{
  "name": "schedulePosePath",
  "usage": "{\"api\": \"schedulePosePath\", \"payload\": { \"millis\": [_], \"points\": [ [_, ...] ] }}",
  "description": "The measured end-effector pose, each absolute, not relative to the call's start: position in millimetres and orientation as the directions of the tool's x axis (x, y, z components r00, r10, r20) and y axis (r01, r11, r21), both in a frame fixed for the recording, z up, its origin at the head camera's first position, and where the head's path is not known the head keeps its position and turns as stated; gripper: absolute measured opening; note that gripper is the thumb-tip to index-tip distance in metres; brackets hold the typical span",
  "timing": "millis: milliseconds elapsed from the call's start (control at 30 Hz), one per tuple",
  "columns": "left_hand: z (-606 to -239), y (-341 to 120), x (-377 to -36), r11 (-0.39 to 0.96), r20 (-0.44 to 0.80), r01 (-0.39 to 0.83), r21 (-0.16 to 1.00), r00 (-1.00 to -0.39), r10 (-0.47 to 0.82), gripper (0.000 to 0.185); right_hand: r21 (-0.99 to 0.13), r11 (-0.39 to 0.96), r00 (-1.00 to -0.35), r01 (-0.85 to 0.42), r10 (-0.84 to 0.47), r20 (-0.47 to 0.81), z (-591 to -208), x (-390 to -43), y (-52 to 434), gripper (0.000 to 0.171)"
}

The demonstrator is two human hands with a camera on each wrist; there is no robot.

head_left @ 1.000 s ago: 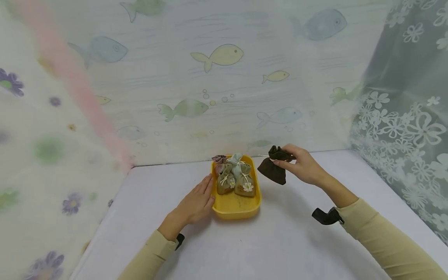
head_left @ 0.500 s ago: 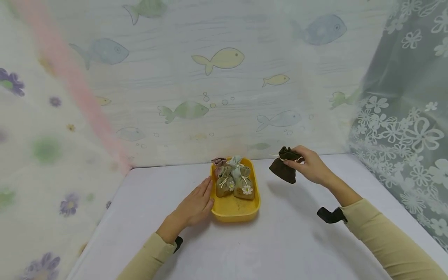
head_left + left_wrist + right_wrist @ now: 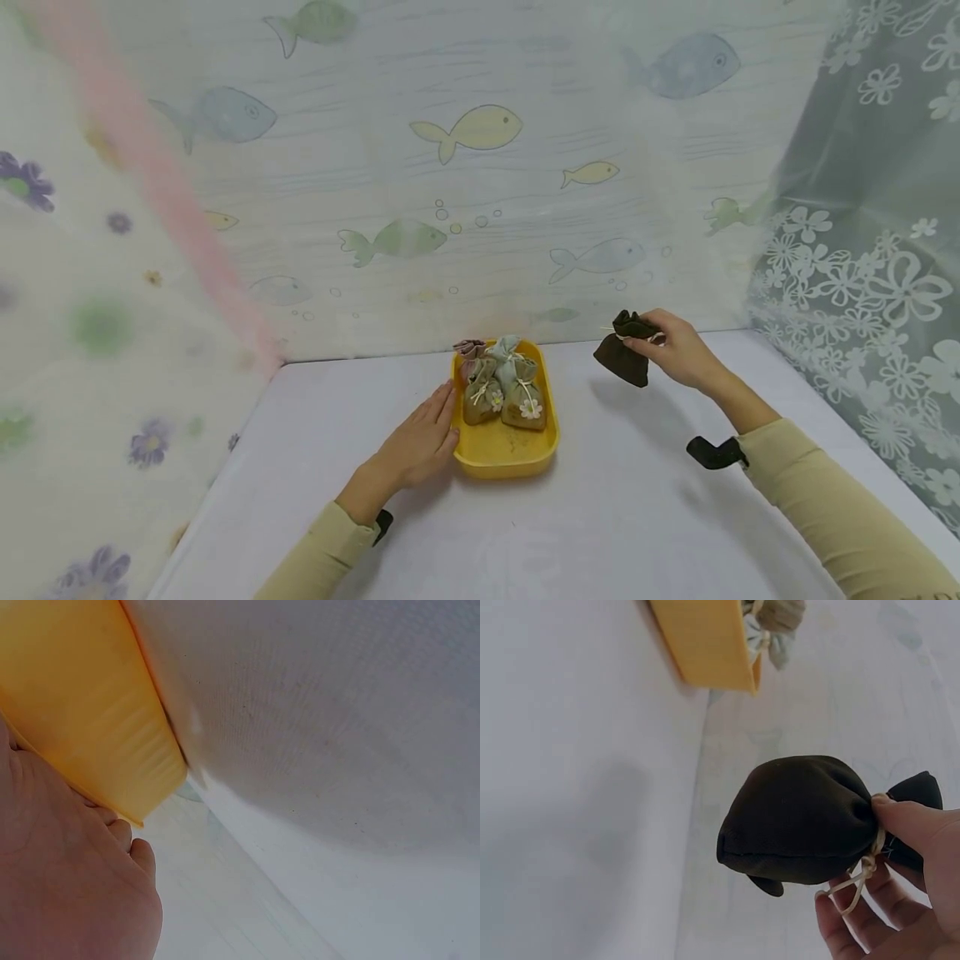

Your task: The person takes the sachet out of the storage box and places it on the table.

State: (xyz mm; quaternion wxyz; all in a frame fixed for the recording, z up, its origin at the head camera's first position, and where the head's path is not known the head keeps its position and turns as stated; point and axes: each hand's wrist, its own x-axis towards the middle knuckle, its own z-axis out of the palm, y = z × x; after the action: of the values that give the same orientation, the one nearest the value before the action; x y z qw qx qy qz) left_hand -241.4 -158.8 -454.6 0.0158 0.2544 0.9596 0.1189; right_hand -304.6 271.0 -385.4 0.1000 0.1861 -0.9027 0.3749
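Note:
My right hand [image 3: 678, 348] pinches a dark brown drawstring pouch [image 3: 622, 360] by its gathered neck, above the table to the right of the tray. In the right wrist view the full pouch [image 3: 799, 821] hangs sideways, its pale cord [image 3: 860, 881] tied at the neck between thumb and fingers. A yellow tray [image 3: 504, 457] stands mid-table. My left hand [image 3: 416, 437] lies with straight fingers along the tray's left side. In the left wrist view those fingers touch the tray's rim [image 3: 105, 804]. Inside the tray, a light blue pouch [image 3: 507, 348] and a pink pouch [image 3: 470, 348] sit at the back.
Two olive-tan pouches with white flowers, one left [image 3: 482, 402] and one right [image 3: 525, 406], sit in front of those in the tray. A fish-print curtain [image 3: 480, 183] hangs behind the white table [image 3: 600, 517]. A flowered grey sheet [image 3: 877, 250] bounds the right side.
My right hand has carried the brown pouch rightward, away from the tray. My left hand stays at the tray's side, and the pouches inside have not moved.

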Motion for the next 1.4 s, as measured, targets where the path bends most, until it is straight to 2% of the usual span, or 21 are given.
{"api": "schedulePosePath", "payload": {
  "millis": [233, 500, 800, 1400],
  "points": [
    [-453, -159, -245, 0.845, 0.035, 0.485, 0.227, -0.871, 0.49, 0.065, -0.666, 0.657, -0.935, -0.353, -0.217, 0.282, -388, -314, 279, 0.035],
    [-452, -158, -244, 0.868, -0.014, 0.447, 0.216, -0.888, 0.461, 0.065, -0.665, 0.672, -0.945, -0.326, -0.207, 0.254, -395, -322, 284, 0.041],
    [-459, -158, -246, 0.865, 0.015, 0.462, 0.196, -0.883, 0.469, 0.066, -0.658, 0.695, -0.957, -0.289, -0.208, 0.201, -404, -329, 292, 0.041],
    [-459, -158, -243, 0.866, 0.001, 0.452, 0.212, -0.887, 0.462, 0.066, -0.634, 0.724, -0.961, -0.272, -0.176, 0.211, -429, -335, 303, 0.046]
  ]
}}
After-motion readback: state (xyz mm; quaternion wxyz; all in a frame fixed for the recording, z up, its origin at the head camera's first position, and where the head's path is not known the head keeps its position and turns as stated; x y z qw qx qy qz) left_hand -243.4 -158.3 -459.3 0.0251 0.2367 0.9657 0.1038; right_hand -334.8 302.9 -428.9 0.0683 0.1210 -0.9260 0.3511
